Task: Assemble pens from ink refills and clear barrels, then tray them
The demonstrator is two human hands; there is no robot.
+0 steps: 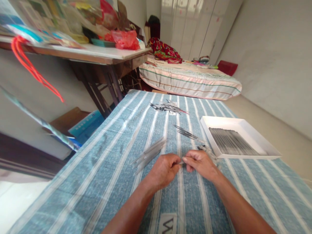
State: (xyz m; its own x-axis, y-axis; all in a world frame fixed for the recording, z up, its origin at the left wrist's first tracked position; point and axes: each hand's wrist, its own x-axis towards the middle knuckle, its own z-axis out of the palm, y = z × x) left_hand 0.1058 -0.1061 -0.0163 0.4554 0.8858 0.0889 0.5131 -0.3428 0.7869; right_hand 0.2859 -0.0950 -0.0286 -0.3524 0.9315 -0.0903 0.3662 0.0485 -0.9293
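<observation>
My left hand (163,169) and my right hand (200,164) meet over the blue striped cloth (117,169), fingertips pinched together on one thin pen part (181,162) between them. The left hand also grips a bunch of clear pen tubes (149,152) that fan out to the left. A bundle of clear tubes (209,152) sticks out behind the right hand. Loose dark refills (186,132) lie just beyond the hands.
A white tray (246,125) holding several dark pens stands to the right. A pile of dark pen parts (168,108) lies farther back. A cluttered wooden table (97,53) is at the left, a bed (190,78) behind.
</observation>
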